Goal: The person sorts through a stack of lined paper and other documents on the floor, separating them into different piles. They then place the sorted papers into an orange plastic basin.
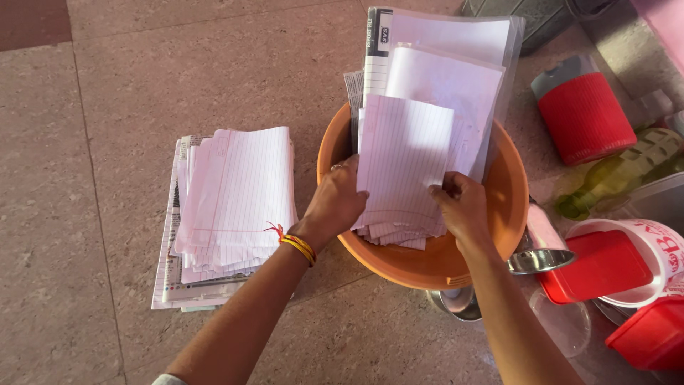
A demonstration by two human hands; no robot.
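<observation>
A round orange tub [509, 192] stands on the floor with a sheaf of lined white paper sheets [406, 153] standing in it. My left hand [335, 203], with a ring and yellow bangles at the wrist, grips the left edge of the front sheets. The right edge of the same sheets is pinched by my right hand [463, 207]. Behind them a clear plastic file folder [456, 36] with more paper leans against the tub's far rim. A loose pile of lined sheets [239, 199] lies on newspaper to the left of the tub.
To the right stand a red ribbed container [586, 117], a green glass bottle [627, 171], a white tub with a red lid [605, 264], another red container [652, 335] and steel vessels [541, 260]. Speckled stone floor [107, 107] stretches left.
</observation>
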